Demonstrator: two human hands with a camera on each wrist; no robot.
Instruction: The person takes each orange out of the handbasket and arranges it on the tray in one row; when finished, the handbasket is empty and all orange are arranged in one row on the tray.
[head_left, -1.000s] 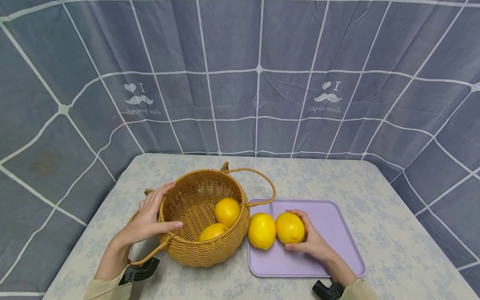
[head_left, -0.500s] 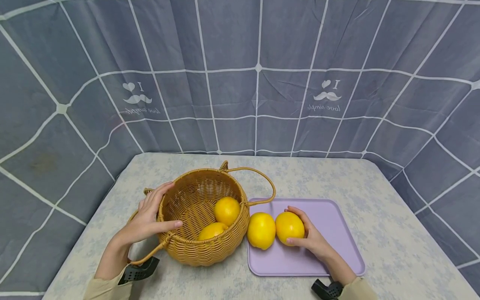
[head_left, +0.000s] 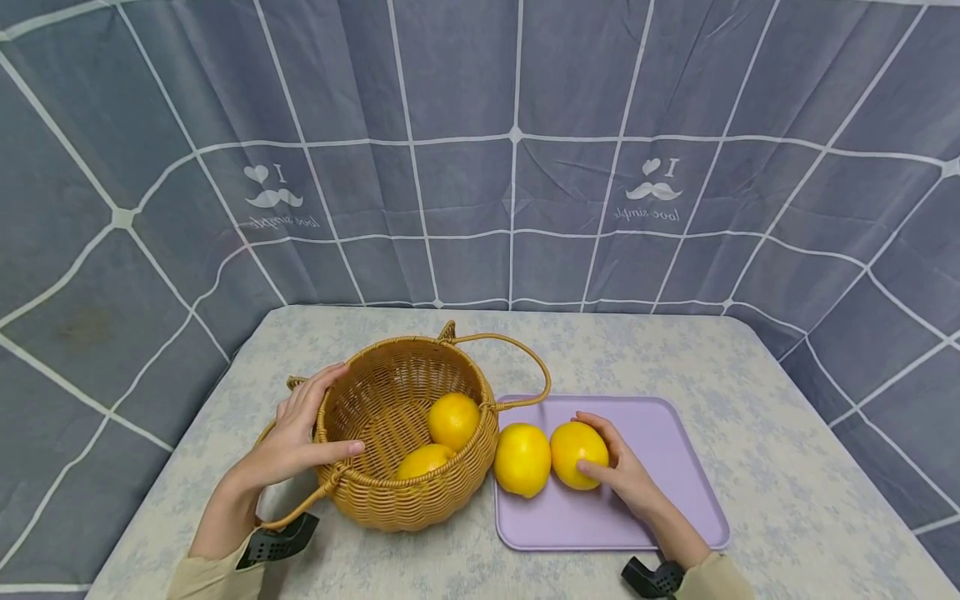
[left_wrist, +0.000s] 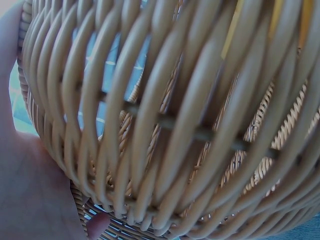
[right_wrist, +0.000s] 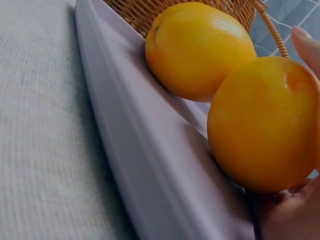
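My left hand (head_left: 296,437) holds the left rim of a brown wicker basket (head_left: 408,518), its thumb over the rim and its fingers along the outer side. Two yellow lemons lie inside the basket: one lemon (head_left: 453,422) at the right wall, another lemon (head_left: 425,461) nearer the front, partly hidden by the rim. On the purple tray (head_left: 630,533), my right hand (head_left: 622,471) grips a lemon (right_wrist: 265,125) from its right side, thumb in front and fingers behind. A further lemon (right_wrist: 200,50) sits against it on the left, between it and the basket.
The basket's thin looped handle (head_left: 542,367) reaches over the tray's back left corner. Another handle (head_left: 300,510) hangs by the left wrist. A grey grid-patterned curtain (head_left: 465,192) encloses the pale mottled table (head_left: 637,350) at the back and sides.
The right thumb has slid up from the lemon's lower edge onto its front. The left hand, basket and other lemons stay in place; the head view has shifted slightly.
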